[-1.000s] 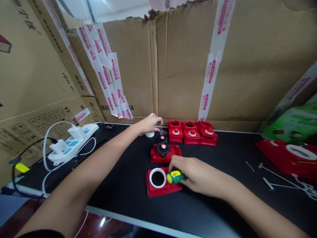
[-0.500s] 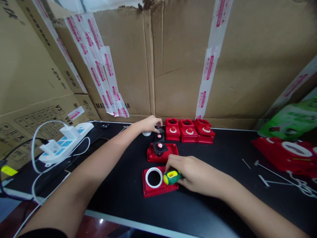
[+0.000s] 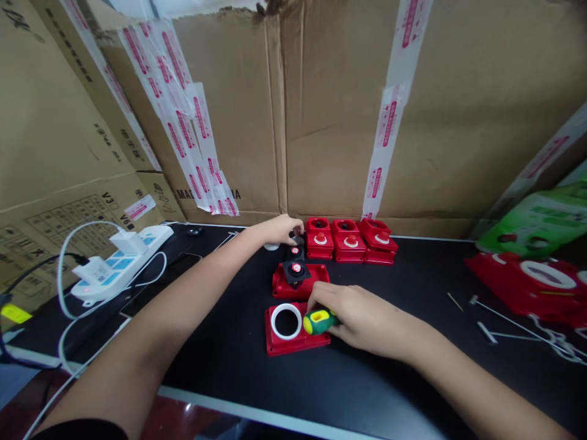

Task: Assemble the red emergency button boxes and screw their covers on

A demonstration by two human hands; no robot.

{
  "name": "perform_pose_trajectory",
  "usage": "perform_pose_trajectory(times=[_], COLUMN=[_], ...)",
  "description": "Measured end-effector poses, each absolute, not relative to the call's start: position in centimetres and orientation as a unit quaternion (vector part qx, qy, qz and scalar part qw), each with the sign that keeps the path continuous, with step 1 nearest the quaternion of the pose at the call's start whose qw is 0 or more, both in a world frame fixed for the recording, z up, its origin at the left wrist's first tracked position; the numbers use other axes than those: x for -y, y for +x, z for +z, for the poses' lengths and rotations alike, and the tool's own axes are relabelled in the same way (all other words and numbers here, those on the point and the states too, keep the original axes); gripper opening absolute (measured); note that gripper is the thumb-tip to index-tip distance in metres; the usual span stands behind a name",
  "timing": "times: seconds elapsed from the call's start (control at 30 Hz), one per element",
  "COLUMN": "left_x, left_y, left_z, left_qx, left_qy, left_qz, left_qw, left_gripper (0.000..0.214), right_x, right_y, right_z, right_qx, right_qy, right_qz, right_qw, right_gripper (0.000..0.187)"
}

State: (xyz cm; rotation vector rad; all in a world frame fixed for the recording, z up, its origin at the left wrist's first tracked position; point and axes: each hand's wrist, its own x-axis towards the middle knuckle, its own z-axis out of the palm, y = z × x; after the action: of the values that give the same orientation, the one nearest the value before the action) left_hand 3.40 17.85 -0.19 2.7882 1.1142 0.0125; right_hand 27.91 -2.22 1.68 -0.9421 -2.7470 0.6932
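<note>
My right hand (image 3: 346, 315) is closed around the green-and-yellow handle of a screwdriver (image 3: 320, 322); its shaft is hidden. That hand rests at the right side of a red frame with a white ring (image 3: 274, 321) around a round opening. Behind the frame lies a red housing (image 3: 316, 282), with a square black piece with a red-and-white centre (image 3: 296, 270) at its left part. Another such black piece (image 3: 294, 252) sits just behind. My left hand (image 3: 285, 230) reaches to the back, its fingers pinched on a dark part (image 3: 298, 241) whose shape is mostly covered.
Three red boxes with round knobs (image 3: 348, 241) stand in a row by the cardboard wall (image 3: 330, 122). To the left is a white power strip (image 3: 119, 267) with cables. T-handled metal rods (image 3: 509, 337), a red unit (image 3: 509, 281) and a green bag (image 3: 532, 223) lie right.
The red frame has shifted slightly away from me, with the right hand and screwdriver beside it. My left hand has moved a little to the right at the dark part.
</note>
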Motion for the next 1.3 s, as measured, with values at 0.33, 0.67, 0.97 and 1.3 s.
perform_pose_trajectory(times=[0.33, 0.67, 0.97, 1.3], left_x=[-14.9, -4.1, -4.1, -8.8], left_y=[3.1, 2.7, 2.7, 1.8], left_z=[2.5, 6.8, 5.8, 4.8], left_qx=[-0.387, -0.324, -0.329, -0.372], left_qy=[0.917, 0.933, 0.938, 0.916], left_qz=[0.072, 0.076, 0.072, 0.148], left_qw=[0.066, 0.138, 0.08, 0.033], left_gripper=[0.022, 0.013, 0.006, 0.01], right_x=[2.2, 2.4, 2.4, 2.4], right_y=[27.8, 27.8, 27.9, 27.8], right_z=[1.5, 1.4, 1.4, 1.4], right_qx=[0.918, 0.916, 0.919, 0.92], right_qy=[-0.317, -0.328, -0.323, -0.322], right_qz=[0.225, 0.222, 0.215, 0.213], right_qw=[0.072, 0.07, 0.071, 0.073], right_gripper=[0.025, 0.027, 0.026, 0.026])
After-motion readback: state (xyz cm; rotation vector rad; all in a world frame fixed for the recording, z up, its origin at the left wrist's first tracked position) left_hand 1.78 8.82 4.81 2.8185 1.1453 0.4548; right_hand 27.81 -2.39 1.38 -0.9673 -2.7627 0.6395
